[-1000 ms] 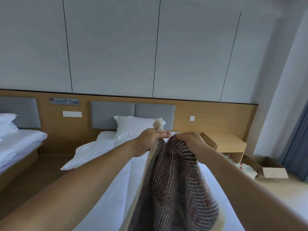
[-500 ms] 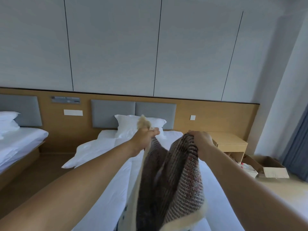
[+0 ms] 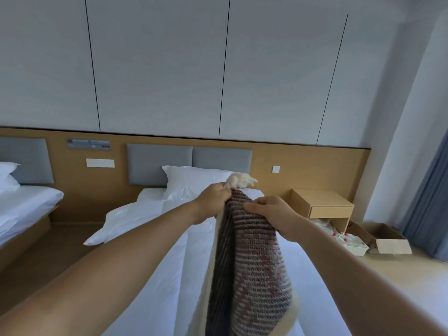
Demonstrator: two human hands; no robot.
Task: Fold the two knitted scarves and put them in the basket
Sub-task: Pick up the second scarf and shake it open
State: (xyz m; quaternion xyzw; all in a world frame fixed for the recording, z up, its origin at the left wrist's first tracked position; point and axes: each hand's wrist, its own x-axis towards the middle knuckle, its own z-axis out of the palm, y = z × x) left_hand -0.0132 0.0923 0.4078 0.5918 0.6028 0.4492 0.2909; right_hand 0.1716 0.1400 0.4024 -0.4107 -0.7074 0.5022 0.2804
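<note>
The left hand pinches the knitted scarf at its cream fringe; the right hand pinches the top edge just beside. It hangs bunched above the bed. I think the loose lower part may twist, spoiling the fold. The bed gives room; the nightstand stands well apart.

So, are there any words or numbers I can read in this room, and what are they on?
No text can be read anywhere.
Grey rectangular wall panel: markings too blurred to read.
White rectangular wall plate: blank.
Open brown cardboard box: no print visible.
Striped brown knitted scarf: no label showing.
</note>
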